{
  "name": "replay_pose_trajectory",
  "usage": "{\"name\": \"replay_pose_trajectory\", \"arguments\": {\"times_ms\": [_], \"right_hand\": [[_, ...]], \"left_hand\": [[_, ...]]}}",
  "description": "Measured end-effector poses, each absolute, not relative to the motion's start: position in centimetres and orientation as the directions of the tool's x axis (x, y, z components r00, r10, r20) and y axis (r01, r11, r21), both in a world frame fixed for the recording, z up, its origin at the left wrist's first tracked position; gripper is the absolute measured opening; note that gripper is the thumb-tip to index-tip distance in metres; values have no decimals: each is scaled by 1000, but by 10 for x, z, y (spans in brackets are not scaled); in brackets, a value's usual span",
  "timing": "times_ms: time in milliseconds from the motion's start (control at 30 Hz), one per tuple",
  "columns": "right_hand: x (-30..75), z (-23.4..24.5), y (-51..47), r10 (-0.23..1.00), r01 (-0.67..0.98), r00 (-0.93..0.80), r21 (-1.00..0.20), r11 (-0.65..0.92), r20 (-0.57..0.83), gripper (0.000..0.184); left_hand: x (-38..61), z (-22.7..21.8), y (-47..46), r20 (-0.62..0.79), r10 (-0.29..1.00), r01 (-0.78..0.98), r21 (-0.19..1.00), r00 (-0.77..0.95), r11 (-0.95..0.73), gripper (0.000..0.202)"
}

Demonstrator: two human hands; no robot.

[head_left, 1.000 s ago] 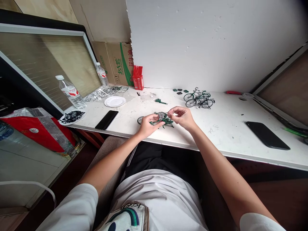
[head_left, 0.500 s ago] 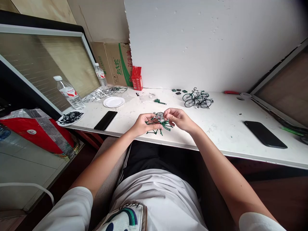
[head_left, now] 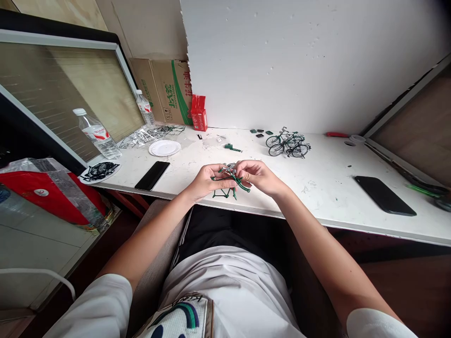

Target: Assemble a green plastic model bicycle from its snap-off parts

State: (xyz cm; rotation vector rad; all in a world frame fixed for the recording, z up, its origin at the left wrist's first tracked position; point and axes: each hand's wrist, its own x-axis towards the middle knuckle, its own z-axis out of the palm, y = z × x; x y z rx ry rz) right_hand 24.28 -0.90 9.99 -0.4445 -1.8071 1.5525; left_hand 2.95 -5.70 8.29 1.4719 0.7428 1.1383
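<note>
A small green model bicycle frame with a grey spoked wheel is held just above the near edge of the white table. My left hand grips its left side with curled fingers. My right hand pinches its right side, fingers closed over the wheel part. Both hands meet over the model. Finished green model bicycles stand farther back on the table.
A black phone lies left of my hands, another black phone to the right. A white plate, loose green parts, a red box, water bottles and a cardboard box sit at the back left.
Both hands have drawn the model nearer to the table's front edge and closed in together over it. The model has turned in my fingers.
</note>
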Motion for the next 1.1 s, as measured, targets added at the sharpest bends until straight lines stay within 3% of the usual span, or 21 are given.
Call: {"name": "replay_pose_trajectory", "arguments": {"times_ms": [333,700,1100], "right_hand": [[241,94,-5,712,-238,-643,-957,163,281,40],[240,85,2,770,-172,-569,-957,234,290,42],[235,83,-1,792,-48,-469,-907,418,390,40]], "left_hand": [[33,76,-52,240,921,-301,942,306,-146,39],[28,65,-42,225,946,-236,957,233,-169,51],[33,66,-46,202,965,-167,971,170,-174,49]]}}
